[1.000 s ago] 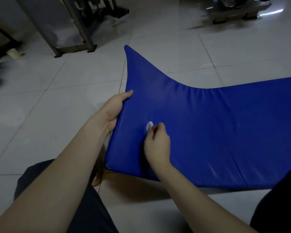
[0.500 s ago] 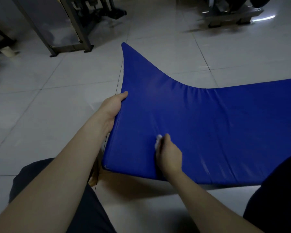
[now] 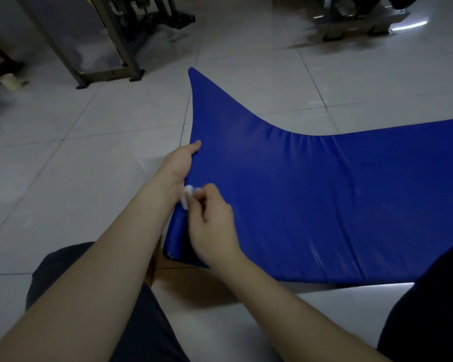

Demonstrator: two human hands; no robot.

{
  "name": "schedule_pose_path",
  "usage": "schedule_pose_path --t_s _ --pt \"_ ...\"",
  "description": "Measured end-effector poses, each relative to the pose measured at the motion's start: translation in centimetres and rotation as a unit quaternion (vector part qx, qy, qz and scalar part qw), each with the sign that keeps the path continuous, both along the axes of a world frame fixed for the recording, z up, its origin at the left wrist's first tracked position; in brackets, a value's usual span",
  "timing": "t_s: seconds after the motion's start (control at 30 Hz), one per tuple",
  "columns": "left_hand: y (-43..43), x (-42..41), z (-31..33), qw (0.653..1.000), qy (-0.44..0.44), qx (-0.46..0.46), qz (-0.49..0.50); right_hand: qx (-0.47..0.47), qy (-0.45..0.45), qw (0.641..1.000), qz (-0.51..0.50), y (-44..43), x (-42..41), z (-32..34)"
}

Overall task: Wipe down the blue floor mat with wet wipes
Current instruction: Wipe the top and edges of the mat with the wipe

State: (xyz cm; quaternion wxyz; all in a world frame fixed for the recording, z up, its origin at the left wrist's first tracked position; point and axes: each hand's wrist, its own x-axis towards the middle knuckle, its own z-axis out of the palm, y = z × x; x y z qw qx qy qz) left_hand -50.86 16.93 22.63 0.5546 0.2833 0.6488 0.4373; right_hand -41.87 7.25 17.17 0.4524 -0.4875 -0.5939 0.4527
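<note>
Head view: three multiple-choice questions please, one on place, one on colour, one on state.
1. Where is the wipe? A) by the left edge of the mat B) on the floor tiles C) at the mat's far corner
2. What colour is the mat? A) red B) blue C) green
3. What is the left hand doing? A) lying flat on tiles B) holding a bottle C) gripping the mat's edge
Answers: 1 A, the right hand pinches it there; 2 B, its cover is blue; 3 C, thumb over the lifted edge.
</note>
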Motion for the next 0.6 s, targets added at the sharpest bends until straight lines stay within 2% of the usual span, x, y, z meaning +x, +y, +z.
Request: schedule_pose_path --t_s 0.03,0.1,0.17,0.27,0.3,0.43,0.5,0.6 --pt "0.0 -0.1 0.0 1.000 -0.006 -0.005 -0.003 0.040 -0.030 0.998 0.026 -0.3 -0.4 0.6" --pt "0.1 -0.3 0.0 1.000 -0.006 -0.006 -0.010 0.114 -0.146 0.982 0.043 -0.2 -0.2 0.6" --pt "0.0 -0.4 0.0 1.000 0.008 -0.002 -0.014 0.125 -0.234 0.964 0.027 0.5 0.9 -1.0" --pt "0.2 -0.9 0.1 1.000 0.016 -0.002 -0.022 0.053 -0.231 0.970 -0.061 1.8 3.5 -5.9" --pt "0.2 -1.1 0.1 1.000 0.013 -0.001 -0.022 0.014 -0.259 0.962 -0.089 2.2 4.9 -8.1" --pt "-0.1 -0.8 0.1 0.999 -0.012 -0.001 -0.039 -0.162 -0.435 0.877 -0.127 2.2 10.1 -15.3" --pt "-0.3 -0.6 0.3 0.997 -0.040 0.003 -0.064 -0.192 -0.408 0.879 -0.153 2.0 10.6 -16.4" --pt "-0.4 -0.8 0.9 0.994 -0.070 0.009 -0.086 -0.190 -0.275 0.920 -0.205 2.5 10.1 -16.2"
